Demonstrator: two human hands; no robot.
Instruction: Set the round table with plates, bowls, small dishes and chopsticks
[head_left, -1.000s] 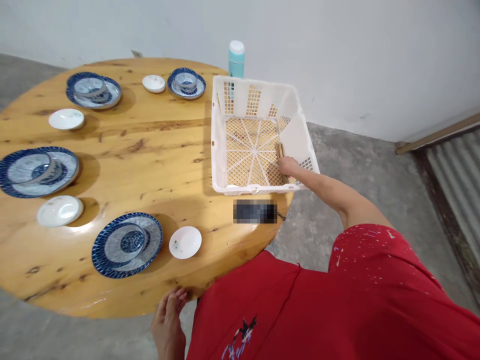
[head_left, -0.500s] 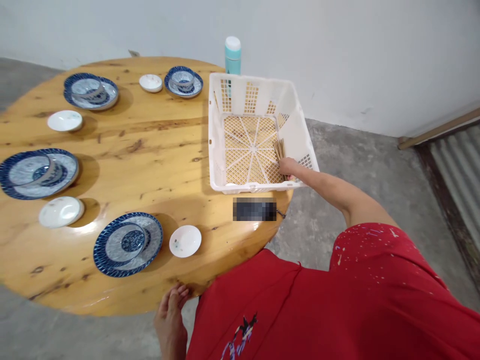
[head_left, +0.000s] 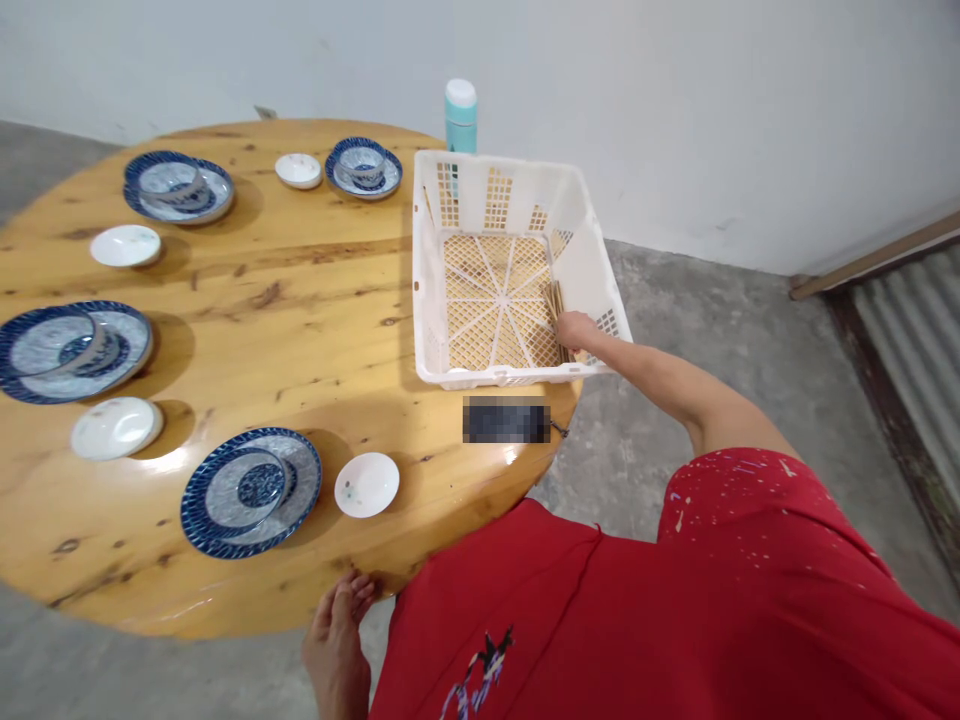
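Note:
My right hand [head_left: 576,329] reaches into the white plastic basket [head_left: 430,260] at the table's right edge. Its fingers are curled on a bundle of wooden chopsticks [head_left: 556,300] lying along the basket's right wall. My left hand [head_left: 337,628] rests on the near edge of the round wooden table [head_left: 300,290], fingers flat and holding nothing. Closest to that hand are a blue patterned plate with a bowl on it [head_left: 251,489] and a small white dish [head_left: 367,484].
Three more blue plate-and-bowl sets [head_left: 71,350] [head_left: 178,186] [head_left: 363,167] and small white dishes [head_left: 115,428] [head_left: 124,245] [head_left: 298,170] ring the table. A teal bottle [head_left: 460,115] stands behind the basket. A dark object [head_left: 506,419] lies at the basket's near side. Concrete floor lies to the right.
Hardly anything has moved. My right hand stays in the basket on the chopsticks and my left hand stays at the table edge; only the view shifts slightly.

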